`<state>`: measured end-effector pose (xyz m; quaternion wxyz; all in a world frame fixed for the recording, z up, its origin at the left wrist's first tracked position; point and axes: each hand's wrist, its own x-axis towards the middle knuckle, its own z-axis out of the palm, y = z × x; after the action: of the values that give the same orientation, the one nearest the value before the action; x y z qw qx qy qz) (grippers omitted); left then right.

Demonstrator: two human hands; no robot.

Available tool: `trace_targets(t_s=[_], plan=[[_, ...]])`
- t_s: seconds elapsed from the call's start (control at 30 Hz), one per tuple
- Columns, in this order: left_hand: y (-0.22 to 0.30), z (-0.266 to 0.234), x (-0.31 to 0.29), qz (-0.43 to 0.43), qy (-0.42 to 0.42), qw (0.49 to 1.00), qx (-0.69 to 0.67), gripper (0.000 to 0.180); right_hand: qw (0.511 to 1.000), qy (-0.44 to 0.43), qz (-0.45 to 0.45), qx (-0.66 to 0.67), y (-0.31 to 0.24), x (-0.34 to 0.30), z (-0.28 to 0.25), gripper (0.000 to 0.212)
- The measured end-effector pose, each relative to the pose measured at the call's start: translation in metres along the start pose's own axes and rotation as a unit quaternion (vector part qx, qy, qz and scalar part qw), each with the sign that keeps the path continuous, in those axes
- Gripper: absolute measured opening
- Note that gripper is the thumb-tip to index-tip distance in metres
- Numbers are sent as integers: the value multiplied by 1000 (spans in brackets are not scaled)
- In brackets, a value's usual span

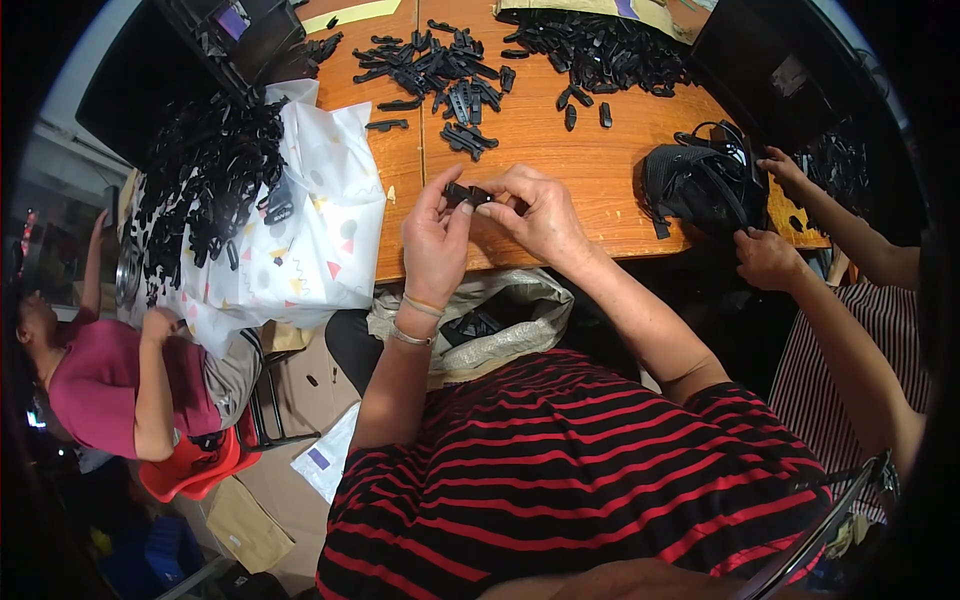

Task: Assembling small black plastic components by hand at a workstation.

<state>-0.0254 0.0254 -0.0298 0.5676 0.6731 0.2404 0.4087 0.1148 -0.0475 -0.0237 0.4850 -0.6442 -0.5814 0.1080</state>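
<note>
A small black plastic piece (466, 194) is pinched between the fingertips of both my hands, just over the table's near edge. My left hand (435, 238) grips its left end, thumb and fingers closed. On its right end, my right hand (545, 215) closes thumb and forefinger. The fingers cover much of the piece, so its exact kind cannot be made out. Beyond my hands lies a small cluster of similar black pieces (468, 141), and behind that a larger loose heap of long black plastic pieces (425, 68).
An open woven sack (545, 325) with dark things inside sits at my lap. Another black heap (610, 55) lies at the back right. On the left, black parts (205, 180) cover a patterned white sheet (335, 200). Co-workers sit on both sides; the right one handles a black bag (700, 185).
</note>
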Motion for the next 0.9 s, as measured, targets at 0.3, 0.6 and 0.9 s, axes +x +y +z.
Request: trace_targets(t_s=[0.3,0.6,0.9], plan=[[17,14,-8,46,39,998,26,42,999,26,-35,-10,-8,0,1,28],[28,8,-12,23,23,999,15,24,979,-84,131,131,0,1,5,32],[5,-4,-10,26,17,999,-11,23,971,-87,146,168,11,-3,20,23]])
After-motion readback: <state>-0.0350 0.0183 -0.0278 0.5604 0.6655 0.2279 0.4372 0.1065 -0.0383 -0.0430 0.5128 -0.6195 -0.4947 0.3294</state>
